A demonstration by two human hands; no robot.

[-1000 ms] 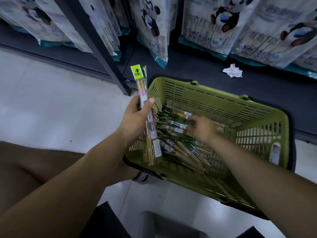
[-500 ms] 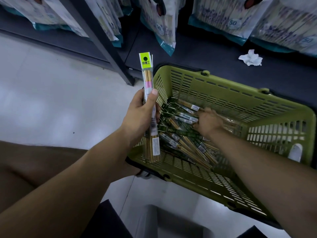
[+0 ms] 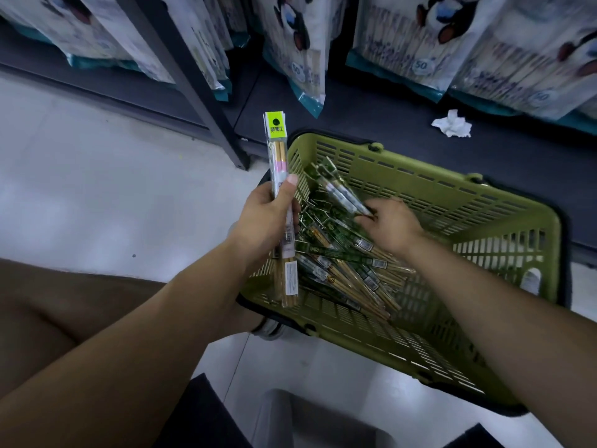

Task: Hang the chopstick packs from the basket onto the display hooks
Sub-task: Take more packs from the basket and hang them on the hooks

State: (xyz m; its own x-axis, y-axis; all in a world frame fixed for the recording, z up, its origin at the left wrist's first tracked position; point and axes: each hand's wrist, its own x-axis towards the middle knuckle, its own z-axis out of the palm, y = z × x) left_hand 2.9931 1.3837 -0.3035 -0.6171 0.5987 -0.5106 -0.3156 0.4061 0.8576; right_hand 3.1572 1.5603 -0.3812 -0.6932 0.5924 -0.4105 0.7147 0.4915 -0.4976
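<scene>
A green plastic basket (image 3: 458, 195) stands on the floor in front of the shelving. Several chopstick packs with dark green headers (image 3: 342, 263) lie piled in its left half. My left hand (image 3: 263, 221) is closed around a small bunch of packs with a yellow-green header (image 3: 280, 176), held upright over the basket's left rim. My right hand (image 3: 389, 223) is inside the basket, fingers pinched on the lower end of one green-header pack (image 3: 339, 190), which tilts up toward the far left. No display hooks are in view.
Large white bags of chopsticks with a panda print (image 3: 416, 37) hang over a dark bottom shelf (image 3: 371, 118). A crumpled white tissue (image 3: 452, 124) lies on that shelf. A dark shelf upright (image 3: 206, 101) meets the pale floor left of the basket.
My right hand has closed on one green-header pack and raised its end out of the pile. My left hand with its bunch has stayed over the basket's left rim.
</scene>
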